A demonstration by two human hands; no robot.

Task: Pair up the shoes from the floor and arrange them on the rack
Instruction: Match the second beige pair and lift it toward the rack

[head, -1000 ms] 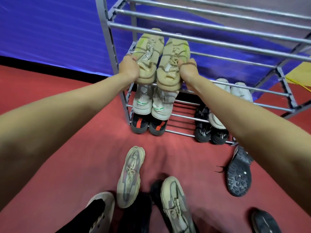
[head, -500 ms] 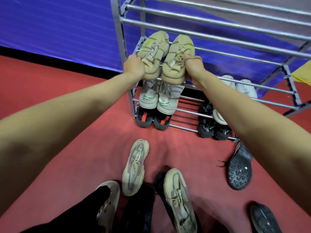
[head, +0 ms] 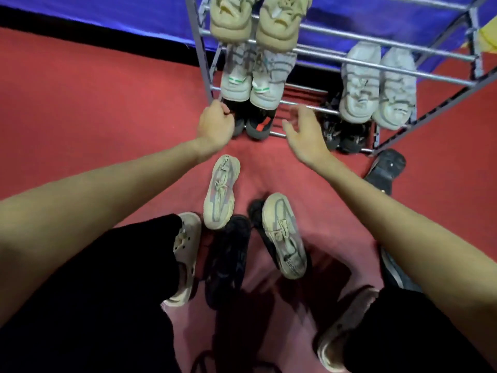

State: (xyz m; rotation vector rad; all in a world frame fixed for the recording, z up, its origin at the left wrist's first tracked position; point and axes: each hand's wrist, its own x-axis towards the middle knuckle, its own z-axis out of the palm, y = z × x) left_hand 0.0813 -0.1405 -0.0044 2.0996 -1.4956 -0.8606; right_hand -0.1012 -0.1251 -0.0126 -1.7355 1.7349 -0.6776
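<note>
A pair of tan sneakers (head: 255, 20) rests on an upper shelf of the grey metal rack (head: 376, 67), heels toward me. Below it sit a white pair with green tabs (head: 252, 82) and, on the bottom shelf, a black pair with a red mark (head: 259, 125). Another white pair (head: 376, 87) sits further right, above a dark pair (head: 347, 135). Two cream sneakers lie apart on the red floor, one on the left (head: 220, 192) and one on the right (head: 285, 235), with dark shoes (head: 228, 259) between them. My left hand (head: 215, 125) is loosely curled and empty. My right hand (head: 304, 133) is open, fingers spread.
A black shoe (head: 384, 170) lies sole-up beside the rack's right foot. Another dark shoe (head: 395, 270) is partly hidden under my right arm. My own feet wear beige clogs (head: 185, 254). A blue sheet (head: 94, 12) hangs behind the rack.
Both hands have let go of the tan sneakers, which now stay on the shelf. The hands have come down and back toward the floor, and my view has tilted downward.
</note>
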